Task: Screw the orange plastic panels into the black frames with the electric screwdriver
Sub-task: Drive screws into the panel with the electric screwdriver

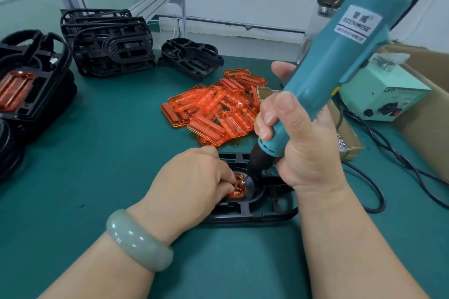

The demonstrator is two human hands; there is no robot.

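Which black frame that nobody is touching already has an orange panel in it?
The black frame topping the far-left stack: an orange panel sits in it. The rear stack and the lone frame beside it show only black.

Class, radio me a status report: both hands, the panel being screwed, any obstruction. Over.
Right hand grips electric screwdriver, tip down on orange panel. Left hand pinches panel inside black frame. Nothing in the way.

One screwdriver [340,60]; perhaps twenty orange panels [213,109].
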